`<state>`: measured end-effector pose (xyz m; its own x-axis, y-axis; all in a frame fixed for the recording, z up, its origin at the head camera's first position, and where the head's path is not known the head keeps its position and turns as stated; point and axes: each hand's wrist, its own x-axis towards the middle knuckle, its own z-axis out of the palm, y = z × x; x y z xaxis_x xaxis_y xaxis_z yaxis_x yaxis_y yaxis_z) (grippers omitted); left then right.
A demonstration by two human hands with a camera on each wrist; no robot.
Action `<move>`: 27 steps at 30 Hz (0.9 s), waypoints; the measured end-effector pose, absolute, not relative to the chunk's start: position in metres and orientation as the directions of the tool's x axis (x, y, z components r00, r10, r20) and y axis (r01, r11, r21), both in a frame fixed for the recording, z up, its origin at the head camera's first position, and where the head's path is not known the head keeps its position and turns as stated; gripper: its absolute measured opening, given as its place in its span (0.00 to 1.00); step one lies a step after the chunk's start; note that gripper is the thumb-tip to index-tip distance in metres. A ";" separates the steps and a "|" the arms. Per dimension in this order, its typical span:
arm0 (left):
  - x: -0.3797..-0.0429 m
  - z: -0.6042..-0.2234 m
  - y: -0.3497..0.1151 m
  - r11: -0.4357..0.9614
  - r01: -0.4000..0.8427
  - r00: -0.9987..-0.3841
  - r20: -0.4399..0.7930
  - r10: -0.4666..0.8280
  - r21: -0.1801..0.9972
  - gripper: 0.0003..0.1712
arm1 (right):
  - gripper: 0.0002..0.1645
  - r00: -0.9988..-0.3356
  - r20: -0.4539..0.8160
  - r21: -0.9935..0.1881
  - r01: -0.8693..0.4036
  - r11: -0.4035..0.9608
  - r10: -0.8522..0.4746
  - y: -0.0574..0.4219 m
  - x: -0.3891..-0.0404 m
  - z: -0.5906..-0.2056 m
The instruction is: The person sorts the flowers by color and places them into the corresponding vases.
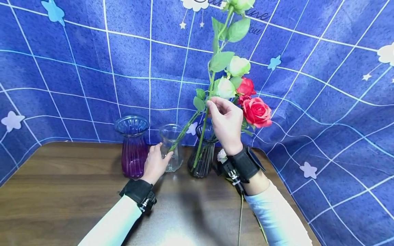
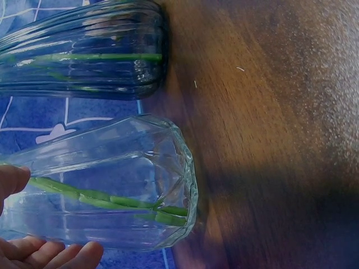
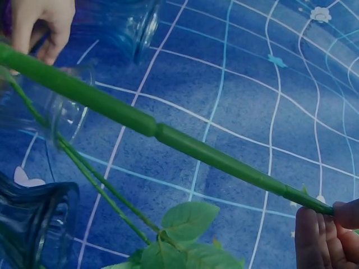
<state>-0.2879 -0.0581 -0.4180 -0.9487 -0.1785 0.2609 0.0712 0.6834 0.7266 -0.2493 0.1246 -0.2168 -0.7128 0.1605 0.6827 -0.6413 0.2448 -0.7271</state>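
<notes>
My left hand (image 1: 155, 163) grips the clear glass vase (image 2: 112, 145), thumb on one side and fingers on the other. Green stems (image 2: 101, 197) stand inside that vase and lean right toward whitish-green roses (image 1: 226, 88). Between thumb and fingertips, my right hand (image 1: 227, 121) pinches a long green stem (image 3: 207, 157) topped by a pale green rose (image 1: 241, 4). The lower part of this stem crosses in front of the dark glass vase (image 1: 201, 155) in the head view. Red roses (image 1: 257, 112) show behind my right hand, their stems partly hidden by it.
A blue-and-purple glass vase (image 1: 134, 150) stands left of the clear one. Loose stems (image 1: 241, 218) and a small white flower (image 1: 222, 155) lie under my right forearm on the wooden table (image 1: 61, 191). Blue patterned cloth (image 1: 86, 78) hangs close behind the vases.
</notes>
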 end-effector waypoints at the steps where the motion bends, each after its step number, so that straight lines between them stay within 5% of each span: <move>1: -0.288 -0.418 -0.058 0.683 0.071 -0.949 0.260 -0.179 0.727 0.37 | 0.09 -0.712 0.683 -0.728 -0.642 0.241 0.163 0.122 -0.252 -0.216; 27: -0.287 -0.421 -0.058 0.689 0.055 -0.945 0.261 -0.198 0.723 0.37 | 0.11 -0.625 0.738 -0.675 -0.676 0.296 0.254 0.080 -0.303 -0.210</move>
<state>-0.2871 -0.0580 -0.4215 -0.9448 -0.1984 0.2606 0.0547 0.6889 0.7228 -0.3028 0.0796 -0.2096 -0.6251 0.2538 0.7381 -0.6764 0.2959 -0.6745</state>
